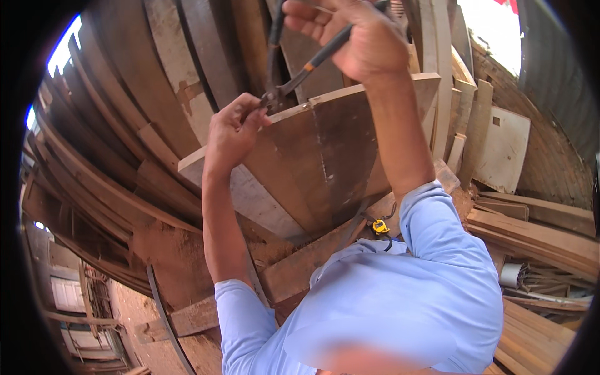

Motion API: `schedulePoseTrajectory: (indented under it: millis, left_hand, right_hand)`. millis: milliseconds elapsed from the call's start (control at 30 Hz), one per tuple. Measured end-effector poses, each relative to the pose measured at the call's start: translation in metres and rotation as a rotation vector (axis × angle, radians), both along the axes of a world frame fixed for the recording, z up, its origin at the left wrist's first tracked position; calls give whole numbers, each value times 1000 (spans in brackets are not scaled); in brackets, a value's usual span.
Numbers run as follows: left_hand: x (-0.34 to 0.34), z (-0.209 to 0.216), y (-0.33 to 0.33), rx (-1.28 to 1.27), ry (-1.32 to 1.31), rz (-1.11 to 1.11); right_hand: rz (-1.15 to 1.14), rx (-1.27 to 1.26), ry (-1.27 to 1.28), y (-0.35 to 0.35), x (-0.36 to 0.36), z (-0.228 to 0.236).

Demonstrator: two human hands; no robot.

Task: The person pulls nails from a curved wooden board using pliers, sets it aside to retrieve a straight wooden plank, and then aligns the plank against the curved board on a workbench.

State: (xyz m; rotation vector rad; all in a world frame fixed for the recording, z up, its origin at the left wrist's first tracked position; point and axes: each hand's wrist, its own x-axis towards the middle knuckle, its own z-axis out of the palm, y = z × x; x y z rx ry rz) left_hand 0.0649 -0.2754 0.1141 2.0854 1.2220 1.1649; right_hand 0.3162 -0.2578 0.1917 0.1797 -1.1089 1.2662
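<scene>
A wooden panel (294, 165) of joined boards leans in front of me, its top edge running up to the right. Long-handled cutters (299, 80) with black grips and orange bands stand over that edge, handles spread, jaws low near the wood. My left hand (236, 128) is closed at the edge beside the jaws, fingertips pinched together; what they hold is too small to make out. High up, my right hand (369, 44) is on one handle of the cutters, its fingers curled toward the other handle. Motion blurs those fingers somewhat.
Tall planks (119, 81) lean behind the panel on the left. Stacked timber (537, 240) lies at the right, near a pale board (504, 150). A yellow tape measure (380, 226) is just in front of my shirt. A dark curved strip (165, 315) stands at lower left.
</scene>
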Motion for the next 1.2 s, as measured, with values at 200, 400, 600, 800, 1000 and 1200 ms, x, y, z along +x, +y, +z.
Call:
schedulePoseTrajectory:
  millis: [200, 400, 600, 800, 1000, 1200]
  left_hand:
    - [0, 5, -5, -6, -70, -50]
    - [6, 36, -1, -186, 292, -52]
    - [26, 11, 13, -111, 68, -177]
    - [36, 6, -3, -102, -2, -143]
    - [36, 2, -4, 104, 47, -156]
    - [37, 13, -11, -10, 51, -131]
  right_hand:
    - [-58, 73, -66, 1, 11, 10]
    - [-114, 144, -220, 19, 3, 8]
    - [-121, 189, -296, 30, -3, 13]
    - [-108, -53, -324, 24, 5, 32]
    - [-573, 219, -801, 23, -11, 37]
    - [-405, 108, -904, 21, -9, 45]
